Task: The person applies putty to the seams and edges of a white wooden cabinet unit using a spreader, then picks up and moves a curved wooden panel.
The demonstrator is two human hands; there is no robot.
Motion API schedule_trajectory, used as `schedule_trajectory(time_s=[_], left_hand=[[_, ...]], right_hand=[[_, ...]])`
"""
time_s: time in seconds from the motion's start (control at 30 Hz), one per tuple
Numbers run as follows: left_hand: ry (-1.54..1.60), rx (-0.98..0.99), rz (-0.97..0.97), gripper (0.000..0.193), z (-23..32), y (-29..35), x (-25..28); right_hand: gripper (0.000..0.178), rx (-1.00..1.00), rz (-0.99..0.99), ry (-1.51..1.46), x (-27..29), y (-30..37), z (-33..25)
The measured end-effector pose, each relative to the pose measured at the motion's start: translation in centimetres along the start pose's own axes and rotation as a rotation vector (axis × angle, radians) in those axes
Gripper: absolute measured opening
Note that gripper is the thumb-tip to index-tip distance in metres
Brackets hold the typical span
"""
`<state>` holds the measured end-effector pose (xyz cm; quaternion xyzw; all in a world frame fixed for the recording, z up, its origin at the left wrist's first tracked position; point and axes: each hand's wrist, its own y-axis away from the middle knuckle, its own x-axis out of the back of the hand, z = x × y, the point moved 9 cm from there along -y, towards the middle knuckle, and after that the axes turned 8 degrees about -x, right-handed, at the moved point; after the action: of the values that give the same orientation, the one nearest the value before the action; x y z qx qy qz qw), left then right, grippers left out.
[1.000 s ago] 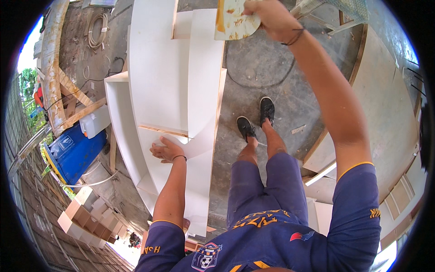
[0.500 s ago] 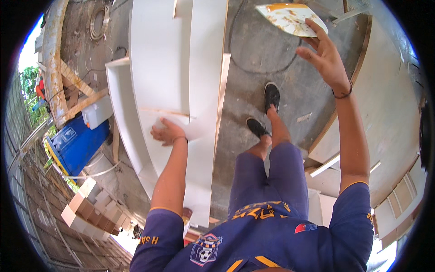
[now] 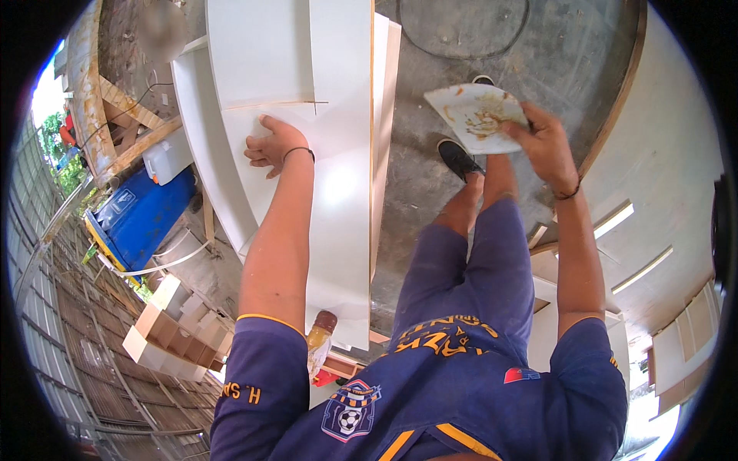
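A long white cabinet carcass (image 3: 338,238) stretches away from me on the left, its upper face bright with reflected light. My left hand (image 3: 278,146) rests on that face, fingers apart and slightly bent, holding nothing. Just beyond it runs a thin brown edge line (image 3: 269,104) across the white surface. Over the floor on the right, my right hand (image 3: 544,144) pinches a flat white piece (image 3: 477,115) between thumb and fingers. Brown smears cover the face of this piece; its material is not clear.
A bottle (image 3: 321,334) with a brown top stands close to my left sleeve. Left of the cabinet are a blue bin (image 3: 146,219), a white jerrycan (image 3: 167,163) and timber framing (image 3: 127,115). A dark cable (image 3: 469,55) loops on the concrete floor. Large panels (image 3: 661,154) lie at right.
My right hand has come nearer and lower with the white piece, its thumb now closed over it. The left hand stays on the cabinet. My legs and the view have shifted.
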<state>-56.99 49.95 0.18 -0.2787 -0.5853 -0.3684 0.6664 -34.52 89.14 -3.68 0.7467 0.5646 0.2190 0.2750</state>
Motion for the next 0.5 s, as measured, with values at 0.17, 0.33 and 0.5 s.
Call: schedule_trajectory(time_s=[0.17, 0.33, 0.5], left_hand=[[0.012, -0.029, 0.015, 0.071, 0.0, -0.1, -0.3], [-0.032, -0.007, 0.006, 0.071, -0.5, -0.4, 0.0], [0.004, -0.007, 0.01, 0.069, 0.0, -0.1, -0.2]], right_hand=[[0.039, -0.072, -0.036, -0.405, -5.6, 0.3, 6.6], [0.056, -0.196, -0.172, -0.849, -13.2, 0.4, 9.8], [0.068, -0.196, -0.196, -0.745, -19.0, 0.8, 12.6]])
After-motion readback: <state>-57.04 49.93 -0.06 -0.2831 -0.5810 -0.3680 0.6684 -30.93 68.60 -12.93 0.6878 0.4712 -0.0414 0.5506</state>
